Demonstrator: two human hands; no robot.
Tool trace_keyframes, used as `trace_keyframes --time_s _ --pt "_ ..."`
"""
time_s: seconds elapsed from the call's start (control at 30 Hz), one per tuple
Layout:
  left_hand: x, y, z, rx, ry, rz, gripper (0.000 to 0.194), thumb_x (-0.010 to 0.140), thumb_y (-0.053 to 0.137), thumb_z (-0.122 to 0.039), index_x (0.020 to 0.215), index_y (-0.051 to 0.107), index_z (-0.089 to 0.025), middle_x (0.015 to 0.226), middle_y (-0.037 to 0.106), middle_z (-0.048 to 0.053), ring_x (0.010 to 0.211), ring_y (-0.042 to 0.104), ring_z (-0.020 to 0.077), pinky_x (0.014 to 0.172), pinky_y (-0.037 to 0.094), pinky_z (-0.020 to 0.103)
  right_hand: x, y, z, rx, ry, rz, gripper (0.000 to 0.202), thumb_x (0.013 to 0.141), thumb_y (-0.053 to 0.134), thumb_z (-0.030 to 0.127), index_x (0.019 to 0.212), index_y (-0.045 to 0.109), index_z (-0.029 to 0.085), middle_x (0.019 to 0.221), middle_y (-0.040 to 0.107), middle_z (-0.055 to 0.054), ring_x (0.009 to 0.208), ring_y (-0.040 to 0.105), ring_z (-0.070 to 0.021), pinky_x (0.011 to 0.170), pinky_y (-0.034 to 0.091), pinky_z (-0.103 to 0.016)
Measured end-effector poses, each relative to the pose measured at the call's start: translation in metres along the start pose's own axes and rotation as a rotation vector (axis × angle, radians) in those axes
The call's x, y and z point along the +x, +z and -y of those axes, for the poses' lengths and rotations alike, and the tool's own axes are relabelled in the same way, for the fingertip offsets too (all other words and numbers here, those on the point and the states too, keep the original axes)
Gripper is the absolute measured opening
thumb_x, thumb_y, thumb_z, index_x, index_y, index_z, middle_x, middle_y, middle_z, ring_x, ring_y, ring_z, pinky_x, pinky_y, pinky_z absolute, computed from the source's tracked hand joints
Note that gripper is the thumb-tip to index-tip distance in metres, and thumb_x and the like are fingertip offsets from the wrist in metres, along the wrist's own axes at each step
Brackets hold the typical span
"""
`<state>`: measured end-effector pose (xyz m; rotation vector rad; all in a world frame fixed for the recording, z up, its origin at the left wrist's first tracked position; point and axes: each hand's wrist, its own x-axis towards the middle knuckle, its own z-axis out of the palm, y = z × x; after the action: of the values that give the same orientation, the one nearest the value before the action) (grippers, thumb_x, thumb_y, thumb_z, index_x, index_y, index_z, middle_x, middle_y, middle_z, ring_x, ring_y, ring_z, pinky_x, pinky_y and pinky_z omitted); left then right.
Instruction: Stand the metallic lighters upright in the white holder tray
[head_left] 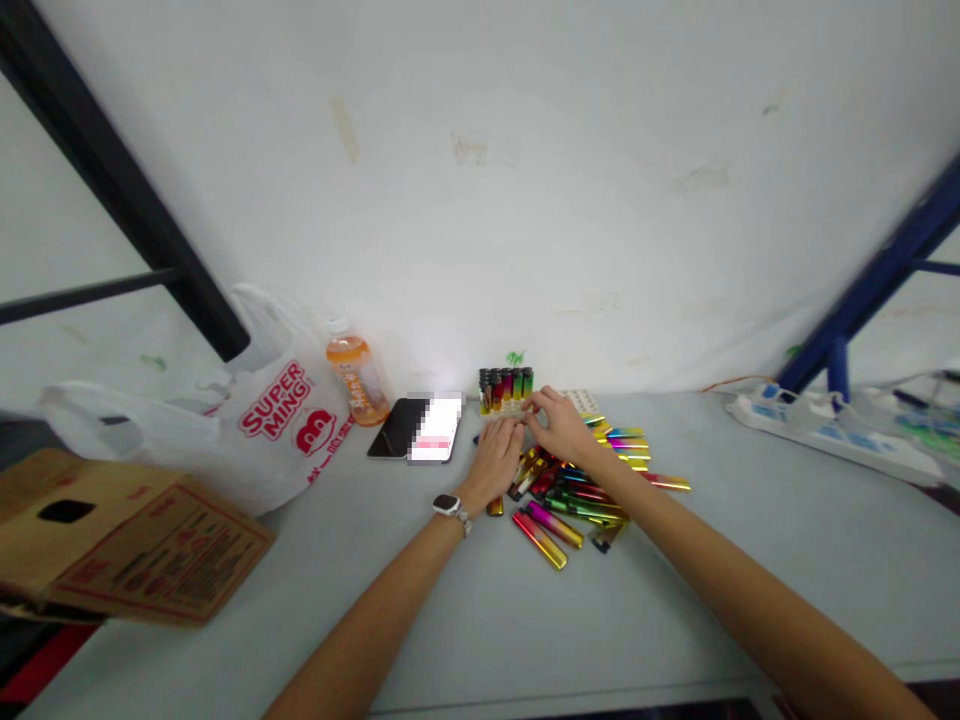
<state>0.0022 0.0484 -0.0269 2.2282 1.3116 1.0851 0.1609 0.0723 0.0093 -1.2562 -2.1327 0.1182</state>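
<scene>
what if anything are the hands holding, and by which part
It cannot be told: the left hand and right hand hide whatever they may grip.

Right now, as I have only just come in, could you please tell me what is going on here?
A person has the left hand and right hand close together, just in front of a cluster of upright, lighter-like pieces near the wall. Whether they hold anything is too small to tell. A loose pile of shiny coloured pieces lies on the table, partly hidden by the right arm.
</scene>
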Motion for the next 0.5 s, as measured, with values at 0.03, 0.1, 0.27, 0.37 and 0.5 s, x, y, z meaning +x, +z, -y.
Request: trace_keyframes --time_s 0.03,0.1,0.27,0.37,0.5 --pt "0.001 0.002 0.001 -0.03 -0.004 -0.004 0.035 0.101 0.024 -0.033 0.103 0.056 -0.019 0.109 0.062 0.01 0.108 0.055 0.0216 0.104 0.041 0.043 -0.006 -0.001 0.001 -0.025 0.019 0.008 0.016 0.089 0.051 0.022 0.097 0.065 0.019 0.098 0.062 -0.007 0.096 0.058 -0.0225 0.089 0.038 -0.037" --pt "0.003 0.004 -0.001 -0.109 -0.03 -0.022 0.038 0.101 0.022 -0.035 0.099 0.057 -0.019 0.106 0.062 0.01 0.108 0.056 0.0205 0.104 0.042 0.04 -0.016 -0.003 0.003 -0.062 0.063 0.02 0.016 0.087 0.056 0.025 0.098 0.066 0.02 0.098 0.064 -0.007 0.098 0.057 -0.024 0.09 0.035 -0.039" --pt "0.005 -0.007 -0.014 -0.305 -0.159 -0.163 0.042 0.101 0.022 -0.041 0.094 0.057 -0.02 0.099 0.063 0.007 0.1 0.058 0.0187 0.095 0.045 0.036 -0.027 -0.005 0.013 -0.151 0.146 0.085 0.017 0.083 0.063 0.034 0.092 0.069 0.02 0.095 0.064 -0.009 0.098 0.056 -0.0267 0.088 0.034 -0.041" --pt "-0.001 -0.019 -0.016 -0.34 -0.208 -0.268 0.037 0.1 0.03 -0.042 0.089 0.057 -0.02 0.09 0.062 0.004 0.091 0.058 0.0179 0.087 0.045 0.032 -0.024 -0.002 0.018 -0.206 0.145 0.164 0.022 0.083 0.064 0.041 0.082 0.072 0.021 0.092 0.063 -0.011 0.098 0.055 -0.0296 0.088 0.034 -0.043" --pt "-0.009 -0.026 -0.009 -0.333 -0.25 -0.314 0.032 0.098 0.037 -0.04 0.082 0.056 -0.019 0.081 0.059 0.002 0.081 0.057 0.0167 0.076 0.044 0.028 -0.015 0.005 0.02 -0.252 0.151 0.222 0.033 0.082 0.064 0.051 0.077 0.076 0.021 0.093 0.064 -0.015 0.1 0.054 -0.0326 0.089 0.034 -0.047"
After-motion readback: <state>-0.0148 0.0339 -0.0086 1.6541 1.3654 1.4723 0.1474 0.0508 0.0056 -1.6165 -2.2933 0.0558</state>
